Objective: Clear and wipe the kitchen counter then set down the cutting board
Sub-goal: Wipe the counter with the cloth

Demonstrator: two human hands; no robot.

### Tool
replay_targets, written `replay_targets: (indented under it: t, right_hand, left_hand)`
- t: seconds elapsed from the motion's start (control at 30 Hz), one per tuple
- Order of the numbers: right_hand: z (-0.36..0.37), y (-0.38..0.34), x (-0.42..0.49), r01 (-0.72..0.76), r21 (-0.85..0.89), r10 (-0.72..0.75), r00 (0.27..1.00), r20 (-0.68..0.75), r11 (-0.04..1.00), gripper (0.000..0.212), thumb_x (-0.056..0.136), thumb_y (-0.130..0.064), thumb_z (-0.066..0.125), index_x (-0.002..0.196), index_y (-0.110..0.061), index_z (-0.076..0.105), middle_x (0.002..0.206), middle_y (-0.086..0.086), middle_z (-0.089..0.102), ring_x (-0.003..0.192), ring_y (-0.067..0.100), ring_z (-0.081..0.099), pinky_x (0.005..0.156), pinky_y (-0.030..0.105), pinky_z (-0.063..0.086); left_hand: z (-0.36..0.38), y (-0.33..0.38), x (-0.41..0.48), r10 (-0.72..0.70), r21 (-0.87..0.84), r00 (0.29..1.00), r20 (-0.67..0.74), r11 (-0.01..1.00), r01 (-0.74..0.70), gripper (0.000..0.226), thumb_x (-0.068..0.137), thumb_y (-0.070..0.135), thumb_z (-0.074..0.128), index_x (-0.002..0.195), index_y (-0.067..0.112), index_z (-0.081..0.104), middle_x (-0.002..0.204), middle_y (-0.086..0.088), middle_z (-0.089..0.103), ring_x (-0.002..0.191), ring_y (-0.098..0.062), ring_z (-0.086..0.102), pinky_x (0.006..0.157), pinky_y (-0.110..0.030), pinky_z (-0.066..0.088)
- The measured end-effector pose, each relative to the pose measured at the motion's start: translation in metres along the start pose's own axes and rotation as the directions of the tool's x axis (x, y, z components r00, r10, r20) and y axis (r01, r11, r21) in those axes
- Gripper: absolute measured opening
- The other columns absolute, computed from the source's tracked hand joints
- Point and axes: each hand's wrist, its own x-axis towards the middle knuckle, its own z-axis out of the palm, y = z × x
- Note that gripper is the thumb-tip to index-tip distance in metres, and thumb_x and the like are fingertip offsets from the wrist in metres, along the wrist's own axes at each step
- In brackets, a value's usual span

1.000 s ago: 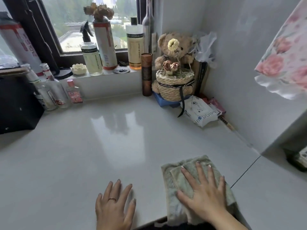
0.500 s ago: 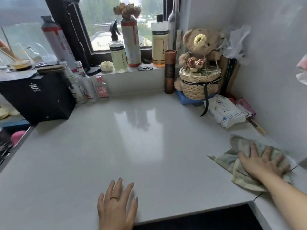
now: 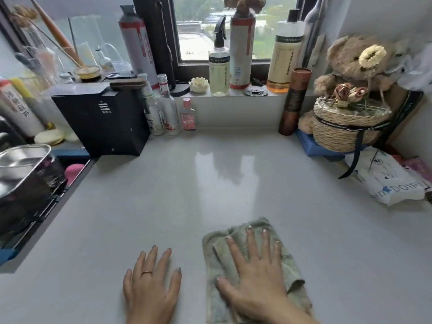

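The pale grey kitchen counter (image 3: 187, 195) fills the view. A crumpled green cloth (image 3: 218, 249) lies on it near the front edge, right of centre. My right hand (image 3: 254, 274) presses flat on the cloth with fingers spread. My left hand (image 3: 152, 288), with a ring on one finger, rests flat on the bare counter just left of the cloth, holding nothing. No cutting board is in view.
A black box (image 3: 102, 120) and small bottles (image 3: 168, 111) stand at the back left. Tall bottles (image 3: 240, 50) line the window sill. A woven basket (image 3: 346, 129) with a teddy bear (image 3: 353, 59) and a white packet (image 3: 392, 183) sit at the right. A metal pot (image 3: 21, 164) is at the left.
My right hand has slid the cloth from the far right of the counter back leftward to beside my left hand. The left hand has stayed in place.
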Motion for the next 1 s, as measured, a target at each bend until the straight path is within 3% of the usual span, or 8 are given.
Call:
replay_targets:
  t: [0.1, 0.17, 0.3, 0.4, 0.63, 0.73, 0.83, 1.0]
  right_hand:
    - [0.006, -0.031, 0.027, 0.195, 0.019, -0.196, 0.979, 0.056, 0.981, 0.078, 0.068, -0.078, 0.016, 0.134, -0.050, -0.014, 0.151, 0.009, -0.024, 0.128, 0.037, -0.042, 0.102, 0.055, -0.031]
    - [0.007, -0.028, 0.057, 0.177, 0.040, -0.180, 0.979, 0.100, 0.983, 0.075, 0.070, -0.079, 0.011, 0.132, -0.050, -0.020, 0.152, 0.003, -0.027, 0.129, 0.036, -0.042, 0.104, 0.055, -0.030]
    - [-0.014, 0.019, 0.135, -0.072, 0.035, 0.071, 0.997, 0.016, 0.997, 0.068, 0.081, -0.072, 0.017, 0.140, -0.047, -0.005, 0.158, -0.001, -0.010, 0.142, 0.033, -0.014, 0.113, 0.054, -0.007]
    - [-0.031, 0.073, 0.185, -0.289, 0.014, 0.289, 0.957, -0.001, 0.957, 0.069, 0.079, -0.073, 0.015, 0.141, -0.046, -0.002, 0.158, -0.001, -0.003, 0.143, 0.034, -0.004, 0.115, 0.055, 0.001]
    - [-0.041, 0.055, 0.269, -0.580, 0.127, 0.576, 0.814, 0.073, 0.804, 0.069, 0.081, -0.066, 0.016, 0.143, -0.041, -0.001, 0.157, 0.006, -0.009, 0.139, 0.045, -0.011, 0.109, 0.061, -0.010]
    - [-0.038, -0.009, 0.272, -0.428, 0.116, 0.426, 0.904, 0.044, 0.896, 0.069, 0.084, -0.062, 0.018, 0.144, -0.036, -0.002, 0.158, 0.005, -0.007, 0.140, 0.044, -0.012, 0.111, 0.061, -0.010]
    - [-0.015, -0.092, 0.241, -0.092, 0.097, 0.090, 0.996, 0.026, 0.991, 0.070, 0.083, -0.062, 0.021, 0.144, -0.037, -0.003, 0.158, 0.005, -0.006, 0.140, 0.043, -0.015, 0.108, 0.062, -0.014]
    - [0.004, -0.138, 0.181, 0.214, 0.052, -0.217, 0.975, 0.048, 0.975, 0.073, 0.076, -0.070, 0.014, 0.141, -0.043, -0.007, 0.157, 0.002, -0.014, 0.138, 0.035, -0.027, 0.107, 0.056, -0.024]
  left_hand:
    - [-0.004, -0.010, 0.016, -0.006, -0.030, 1.000, -0.017, 1.000, 0.006, 0.087, 0.057, 0.063, 0.010, 0.127, 0.030, 0.050, 0.147, 0.001, 0.036, 0.140, -0.022, 0.024, 0.112, -0.044, 0.013]
    - [-0.006, -0.014, 0.028, 0.005, -0.027, 1.000, -0.018, 1.000, -0.005, 0.085, 0.059, 0.062, 0.013, 0.125, 0.028, 0.053, 0.146, -0.001, 0.040, 0.139, -0.023, 0.028, 0.112, -0.046, 0.016]
    - [-0.013, -0.017, 0.052, 0.031, 0.042, 0.998, -0.054, 0.999, -0.029, 0.069, 0.070, 0.055, 0.025, 0.108, 0.017, 0.068, 0.126, -0.016, 0.060, 0.121, -0.038, 0.050, 0.098, -0.060, 0.035]
    - [-0.020, -0.028, 0.065, 0.025, 0.110, 0.998, -0.064, 0.994, -0.018, 0.080, 0.085, 0.062, 0.011, 0.095, 0.012, 0.073, 0.108, -0.021, 0.069, 0.100, -0.046, 0.062, 0.078, -0.064, 0.046]
    - [-0.032, -0.060, 0.095, -0.049, 0.096, 0.997, -0.065, 0.994, 0.055, 0.053, 0.064, 0.041, 0.038, 0.093, 0.013, 0.074, 0.105, -0.022, 0.069, 0.097, -0.048, 0.063, 0.074, -0.064, 0.047]
    - [-0.033, -0.071, 0.109, -0.060, 0.013, 0.992, -0.113, 0.998, 0.062, 0.060, 0.065, 0.046, 0.034, 0.101, 0.015, 0.071, 0.117, -0.019, 0.065, 0.112, -0.043, 0.056, 0.087, -0.064, 0.041]
    - [-0.029, -0.075, 0.123, -0.108, -0.083, 0.989, -0.104, 0.992, 0.099, 0.074, 0.062, 0.057, 0.025, 0.115, 0.022, 0.063, 0.135, -0.010, 0.052, 0.131, -0.032, 0.040, 0.105, -0.055, 0.026]
    - [-0.035, -0.074, 0.155, -0.054, -0.120, 0.998, -0.035, 0.992, 0.050, 0.065, 0.070, 0.054, 0.031, 0.127, 0.028, 0.051, 0.146, -0.004, 0.039, 0.139, -0.024, 0.025, 0.111, -0.046, 0.015]
